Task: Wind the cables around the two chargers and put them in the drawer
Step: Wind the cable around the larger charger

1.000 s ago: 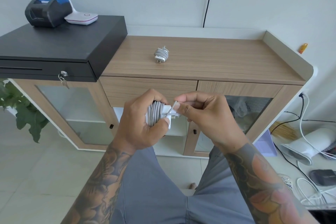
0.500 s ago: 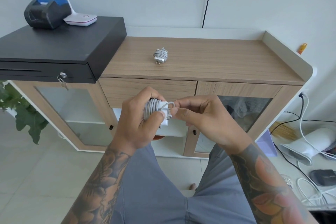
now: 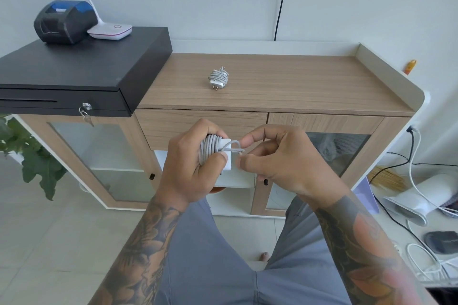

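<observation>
My left hand (image 3: 190,163) grips a white charger (image 3: 224,153) with grey cable coiled round it, held in front of the cabinet. My right hand (image 3: 275,158) pinches the cable's free end (image 3: 235,150), which forms a small loop at the charger's right face. A second charger (image 3: 218,78), wound in its own cable with prongs facing me, lies on the wooden cabinet top (image 3: 297,86). Just behind my hands the wooden drawer (image 3: 173,126) under that top stands closed.
A black cash drawer (image 3: 81,74) with a key sits at the left, carrying a receipt printer (image 3: 63,21) and a white lamp base (image 3: 110,31). A plant (image 3: 32,156) stands lower left. Cables and devices (image 3: 426,208) lie on the floor at right. Glass cabinet doors sit below.
My right hand has bent the cable's free end from a straight tail into a small loop against the charger. The left hand keeps its grip; both hands shifted slightly.
</observation>
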